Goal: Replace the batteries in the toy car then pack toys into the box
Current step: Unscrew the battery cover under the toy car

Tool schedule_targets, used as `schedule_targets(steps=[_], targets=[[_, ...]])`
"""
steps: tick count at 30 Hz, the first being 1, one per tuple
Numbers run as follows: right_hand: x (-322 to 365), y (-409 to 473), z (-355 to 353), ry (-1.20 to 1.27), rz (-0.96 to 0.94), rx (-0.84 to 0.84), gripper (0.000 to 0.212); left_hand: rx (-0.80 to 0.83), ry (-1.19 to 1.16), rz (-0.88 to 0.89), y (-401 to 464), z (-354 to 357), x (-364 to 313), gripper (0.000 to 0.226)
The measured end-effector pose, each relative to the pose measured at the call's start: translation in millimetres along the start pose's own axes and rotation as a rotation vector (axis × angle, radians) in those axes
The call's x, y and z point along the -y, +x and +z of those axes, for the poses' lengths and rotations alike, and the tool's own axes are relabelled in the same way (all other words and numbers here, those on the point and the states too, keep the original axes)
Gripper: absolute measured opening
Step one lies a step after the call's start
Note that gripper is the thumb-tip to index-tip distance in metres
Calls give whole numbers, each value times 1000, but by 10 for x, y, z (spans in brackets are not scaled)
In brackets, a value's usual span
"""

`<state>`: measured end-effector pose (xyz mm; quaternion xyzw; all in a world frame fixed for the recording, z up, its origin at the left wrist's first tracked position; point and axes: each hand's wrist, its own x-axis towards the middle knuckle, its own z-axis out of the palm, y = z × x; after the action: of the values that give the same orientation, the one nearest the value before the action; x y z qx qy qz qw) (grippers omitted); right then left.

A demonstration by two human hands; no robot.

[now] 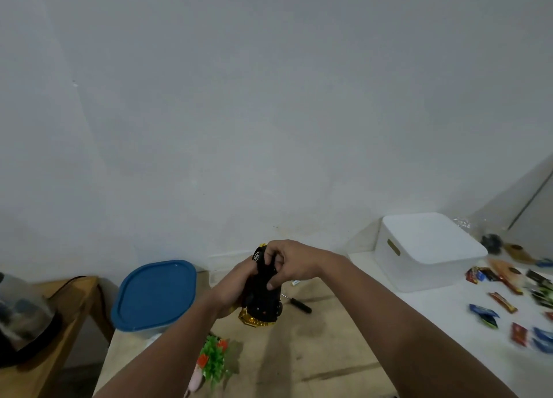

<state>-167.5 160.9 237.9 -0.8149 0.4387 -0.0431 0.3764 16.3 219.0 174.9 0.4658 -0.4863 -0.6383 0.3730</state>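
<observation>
Both hands grip the toy car (262, 290) underside-up: left hand (232, 290) cradling, right hand (287, 263) curled over it.

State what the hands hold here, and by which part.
Both hold the toy car, underside up: left hand around its body from the side, right hand gripping the upper end by the wheel.

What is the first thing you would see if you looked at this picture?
Right in the middle, two hands hold a black and gold toy car up on end over the wooden table: the left hand grips it from behind, the right hand curls over its underside. Next you would spot the container with a bright blue lid to the left, and the white box with colourful snack packets on the right.
</observation>
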Motion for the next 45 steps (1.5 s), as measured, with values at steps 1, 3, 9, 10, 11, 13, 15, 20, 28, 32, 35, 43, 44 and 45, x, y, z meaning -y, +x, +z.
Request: schedule_targets(steps=[1, 3, 9, 10, 11, 13, 15, 20, 28, 32, 35, 43, 44, 45], targets=[[-46, -6, -9, 0, 8, 3, 47, 9, 3, -7, 45, 21, 19, 48], [-147, -11, -29, 8, 24, 13, 46, 9, 14, -31, 141, 78, 64, 43], [-461, 21, -158, 18, 47, 48, 45, 29, 27, -58, 450, 262, 153, 42], [-509, 36, -190, 19, 47, 53, 45, 30, 39, -49, 497, 292, 142, 42], [-556, 59, -220, 16, 48, 59, 45, 26, 55, -40, 545, 322, 126, 42], [-648, 120, -266, 13, 49, 69, 46, 4, 93, -21, 655, 360, 118, 43], [-743, 205, -304, 24, 49, 69, 49, -26, 110, -39, 784, 368, 142, 38], [-1003, 445, -292, 72, 59, 108, 55, -92, 109, -114, 1010, 307, 278, 35], [-1234, 740, -225, 77, 15, 225, 53, -133, 84, -242, 1180, 126, 445, 41], [-1293, 836, -231, 54, -2, 266, 51, -141, 84, -299, 1268, 146, 448, 41], [-1327, 888, -245, 48, -1, 283, 51, -146, 121, -316, 1314, 146, 442, 43], [-1453, 1024, -204, 80, 2, 294, 44, -210, 72, -321, 1408, 89, 570, 46], [-1471, 1045, -169, 94, 14, 268, 41, -235, 49, -323, 1409, 70, 623, 46], [-1486, 1064, -119, 136, 29, 223, 36, -270, 13, -325, 1402, 37, 710, 46]])
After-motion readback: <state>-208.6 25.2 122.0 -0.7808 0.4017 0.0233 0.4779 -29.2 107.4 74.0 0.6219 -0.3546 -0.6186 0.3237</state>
